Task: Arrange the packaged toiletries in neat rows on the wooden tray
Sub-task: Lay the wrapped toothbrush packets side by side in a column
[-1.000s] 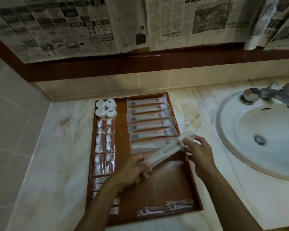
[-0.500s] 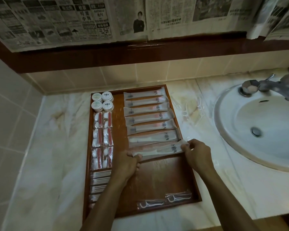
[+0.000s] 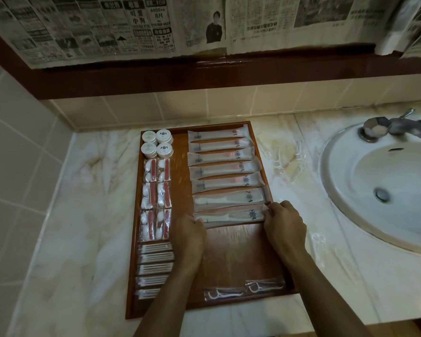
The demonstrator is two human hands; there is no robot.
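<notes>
The comb pack (image 3: 231, 216), low at 3 o'clock on the tray (image 3: 231, 254), is pinched at its ends by the left hand (image 3: 191, 235) and right hand (image 3: 283, 221), and the row above could be bumped crooked if it is pushed too far up.

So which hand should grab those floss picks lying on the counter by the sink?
Probably the right hand: it holds the comb packet at the tray's sink-side edge, nearest the loose floss picks. The left hand sits farther away.

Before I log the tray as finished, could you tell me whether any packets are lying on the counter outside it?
Yes, clear floss-pick packets lie on the marble counter between the wooden tray and the sink.
</notes>
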